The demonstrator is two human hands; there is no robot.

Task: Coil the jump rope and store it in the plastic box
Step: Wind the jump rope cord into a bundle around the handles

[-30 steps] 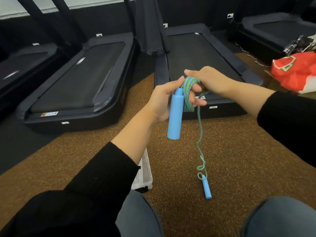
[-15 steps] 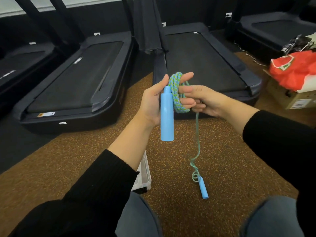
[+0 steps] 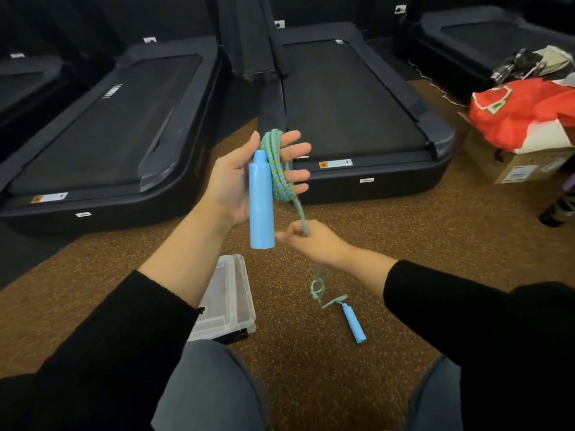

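Observation:
My left hand point(image 3: 239, 181) is raised palm-up in the middle of the view, with a blue jump rope handle point(image 3: 262, 203) hanging down against its palm beside the thumb. The green-and-blue rope point(image 3: 277, 169) is wound in several loops around its outstretched fingers. Below it, my right hand point(image 3: 314, 244) pinches the free strand of rope coming off the coil. The rest of the strand runs down to the floor, where the second blue handle point(image 3: 354, 325) lies. A clear plastic box point(image 3: 228, 293) sits on the carpet under my left forearm, partly hidden by it.
Black treadmills point(image 3: 351, 98) line the floor ahead, close behind my hands. A cardboard box point(image 3: 516, 166) with a red bag on it stands at the right. My knees in jeans are at the bottom edge. Brown speckled carpet lies around the box.
My right hand has dropped from beside the coil to below the left hand, sliding down the strand. The floor handle has shifted a little and the loose rope is shorter.

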